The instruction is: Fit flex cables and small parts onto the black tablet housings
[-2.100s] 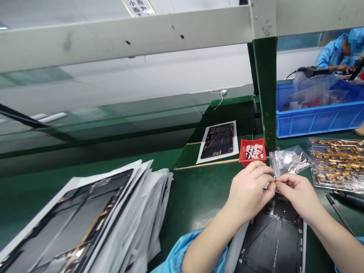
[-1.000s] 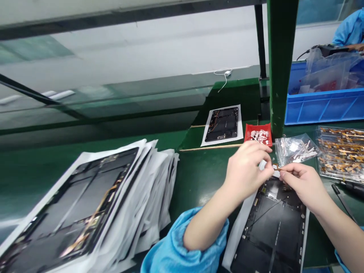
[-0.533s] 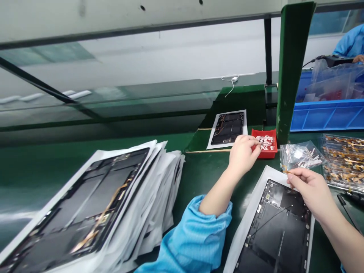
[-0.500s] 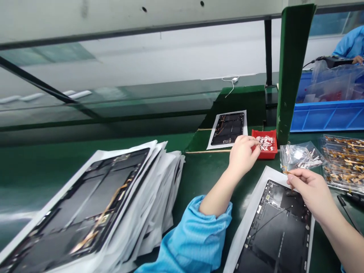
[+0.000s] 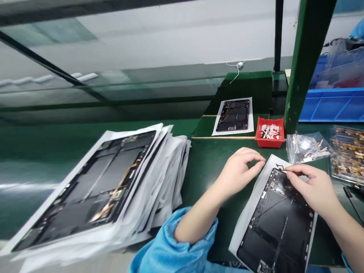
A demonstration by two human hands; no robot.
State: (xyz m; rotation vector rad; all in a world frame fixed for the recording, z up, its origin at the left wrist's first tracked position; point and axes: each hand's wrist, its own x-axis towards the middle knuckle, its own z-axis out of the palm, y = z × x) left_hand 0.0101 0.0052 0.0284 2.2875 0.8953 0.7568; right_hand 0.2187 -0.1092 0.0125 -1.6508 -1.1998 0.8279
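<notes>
My right hand (image 5: 315,187) pinches a small orange-brown flex cable (image 5: 281,167) with a dark end, above the top edge of a black tablet housing (image 5: 277,227). The housing lies on a white sheet (image 5: 247,216) in front of me. My left hand (image 5: 241,170) is just left of the sheet's top, thumb and forefinger brought together; whatever is between the tips is too small to make out. Beyond it stands a red bin (image 5: 270,143) with small white and dark pieces inside.
At left rises a stack of housings (image 5: 122,182) interleaved with white sheets. Another housing (image 5: 233,115) lies at the back. On the right are a clear bag (image 5: 308,148) of small parts, trays of flex cables (image 5: 348,151), a green post (image 5: 309,57) and a blue crate (image 5: 335,106).
My left hand has drawn back from the red bin toward the housing. The flex cable in my right hand now extends left over the housing's top edge. The camera view has shifted.
</notes>
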